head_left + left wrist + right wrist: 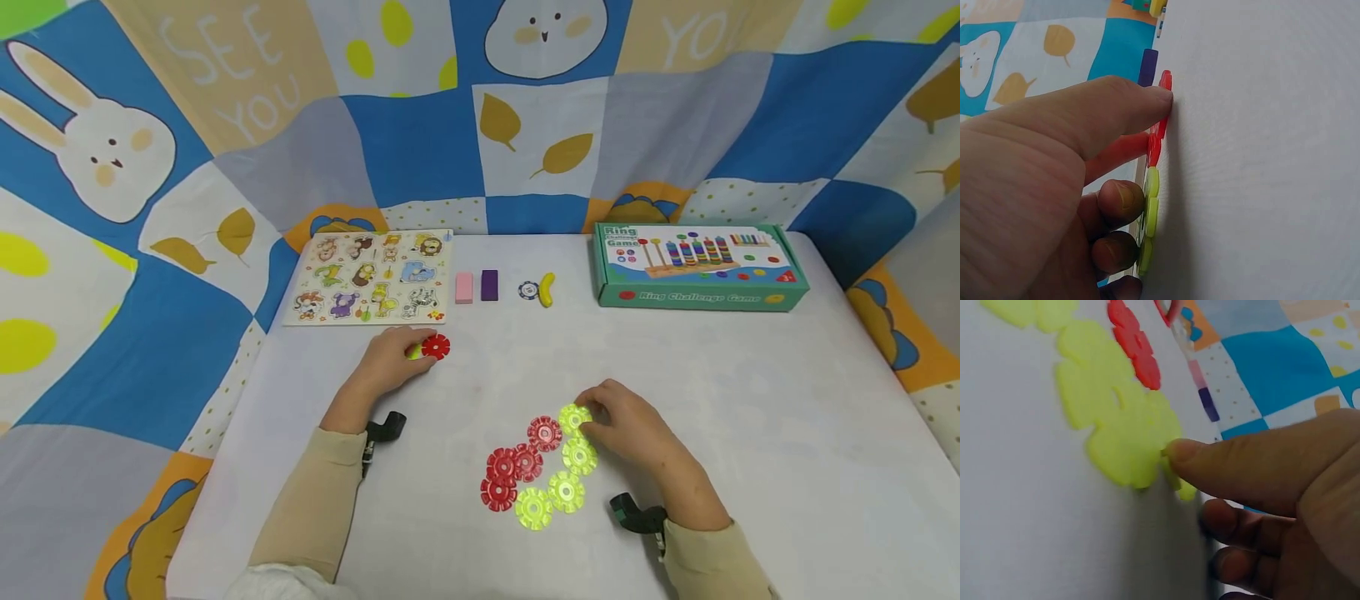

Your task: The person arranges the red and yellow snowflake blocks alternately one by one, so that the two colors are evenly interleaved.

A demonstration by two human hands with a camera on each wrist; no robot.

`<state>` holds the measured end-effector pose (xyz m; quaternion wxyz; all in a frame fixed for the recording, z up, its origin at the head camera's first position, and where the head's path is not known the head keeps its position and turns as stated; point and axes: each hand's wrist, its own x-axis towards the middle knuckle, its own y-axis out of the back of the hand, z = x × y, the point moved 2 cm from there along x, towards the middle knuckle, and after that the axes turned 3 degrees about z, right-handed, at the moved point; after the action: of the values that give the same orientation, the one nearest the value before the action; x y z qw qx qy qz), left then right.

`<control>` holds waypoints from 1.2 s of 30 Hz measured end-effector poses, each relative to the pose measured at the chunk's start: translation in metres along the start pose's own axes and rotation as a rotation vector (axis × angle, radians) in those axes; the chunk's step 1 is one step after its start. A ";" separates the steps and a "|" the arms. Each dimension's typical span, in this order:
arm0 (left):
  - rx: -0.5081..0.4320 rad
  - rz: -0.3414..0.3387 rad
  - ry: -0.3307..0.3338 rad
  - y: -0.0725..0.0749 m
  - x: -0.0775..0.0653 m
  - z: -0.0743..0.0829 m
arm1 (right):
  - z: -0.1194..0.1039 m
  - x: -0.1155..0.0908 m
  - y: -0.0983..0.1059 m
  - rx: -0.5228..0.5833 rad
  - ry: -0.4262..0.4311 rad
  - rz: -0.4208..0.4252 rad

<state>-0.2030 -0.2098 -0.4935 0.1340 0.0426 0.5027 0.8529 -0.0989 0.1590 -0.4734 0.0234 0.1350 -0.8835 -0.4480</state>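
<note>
My left hand (390,362) pinches a red notched disc (437,346) between thumb and fingers. Yellow-green discs (1152,219) lie in line with it, by the lower fingers in the left wrist view. My right hand (632,425) pinches the edge of a yellow-green notched disc (573,418), the thumb on its face in the right wrist view. That disc is at the upper end of a curved row of yellow-green discs (566,492). Left of it a red disc (544,433) and several overlapping red discs (501,467) make up the other side of the loop.
Along the back stand an animal puzzle board (375,279), a pink block (464,288), a purple block (490,285), a small blue-and-white ring (528,290), a toy banana (547,290) and a green game box (701,296). A patterned cloth (420,158) hangs behind the white table (750,400).
</note>
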 end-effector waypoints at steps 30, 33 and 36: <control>0.005 -0.007 0.004 0.000 -0.001 0.000 | -0.007 -0.003 0.010 0.158 -0.106 0.006; 0.004 -0.002 -0.001 -0.001 -0.001 0.000 | -0.014 0.002 0.020 0.256 -0.088 0.030; 0.005 -0.002 -0.004 -0.001 -0.002 -0.001 | -0.026 0.007 0.030 0.311 -0.048 0.045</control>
<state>-0.2015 -0.2103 -0.4946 0.1356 0.0442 0.5044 0.8516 -0.1082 0.1533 -0.4346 -0.0090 0.1066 -0.9452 -0.3084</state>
